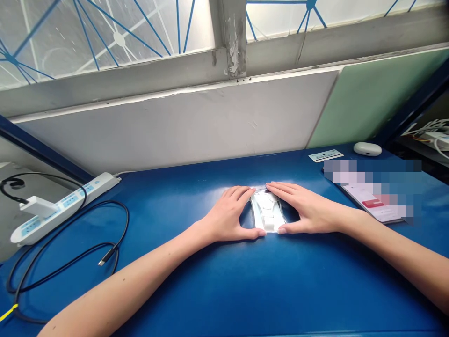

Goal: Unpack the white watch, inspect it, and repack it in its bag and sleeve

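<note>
Roughly midway across the blue bench (224, 285), a small clear packet (268, 210) with white contents lies flat, framed by two bare hands. What exactly sits inside is too small and glary to make out.

The left hand (229, 213) curves around the packet's left side, its fingers together at the far left corner and its thumb stretched toward the near edge, with a wide gap between thumb and fingers. The right hand (301, 206) mirrors it on the other side: fingertips at the far right corner, thumb at the near right one, the palm held away from the packet. Neither hand is clenched; how firmly the fingertips press cannot be told.

Beyond the right forearm lies a flat device (373, 204) with a lit screen, partly hidden under blurring blocks. Farther back are a white card (325, 155) with print on it and, near that, a rounded white case (367, 149).

Over on the left, a white power strip (100, 185) rests at a slant with a white adapter (38, 207) plugged in. A black cable (128, 220) loops over the bench there, and a metal-tipped connector (106, 257) lies near the left forearm.

Behind the bench stand a whitish panel (192, 121) and a green panel (379, 98), beneath windows (105, 32) marked with blue and white lines.
</note>
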